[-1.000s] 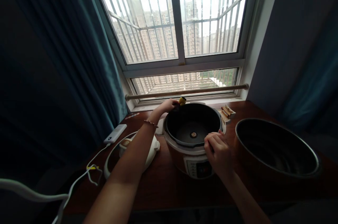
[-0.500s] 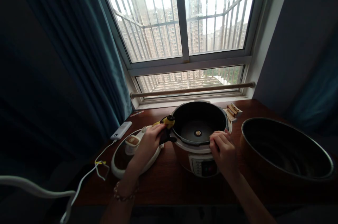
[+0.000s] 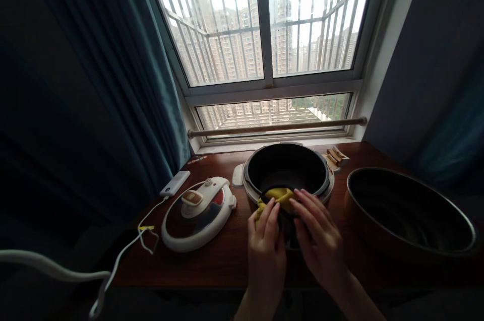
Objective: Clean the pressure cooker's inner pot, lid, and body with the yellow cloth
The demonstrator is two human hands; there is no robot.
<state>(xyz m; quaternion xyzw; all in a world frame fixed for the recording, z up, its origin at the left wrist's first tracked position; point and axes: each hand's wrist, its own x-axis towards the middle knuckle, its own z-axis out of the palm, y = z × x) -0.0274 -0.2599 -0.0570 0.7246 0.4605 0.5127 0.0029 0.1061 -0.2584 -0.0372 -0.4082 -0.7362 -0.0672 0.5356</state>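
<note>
A yellow and black cloth (image 3: pixel 279 195) is bunched at the near rim of a round electric cooker (image 3: pixel 331 180) with a dark inner pot (image 3: pixel 260 162). My left hand (image 3: pixel 266 238) grips the cloth's left part with its fingers closed. Just to the right, my right hand (image 3: pixel 321 240) has its fingers stretched out beside the cloth, with the tips near its right edge. Both hands cover most of the cooker's front panel. The cooker's white-rimmed lid (image 3: pixel 189 246) lies on the table to the left.
On the wooden table (image 3: pixel 227 270), a large dark oval pot (image 3: pixel 351 205) stands at the right. A white power bank (image 3: pixel 175 183) with a cable lies back left. Behind the cooker, a small holder (image 3: pixel 337 155) sits near the window.
My left hand has moved right with the cloth, from the cooker's left side to its near rim. My right hand has come off the rim and spread its fingers.
</note>
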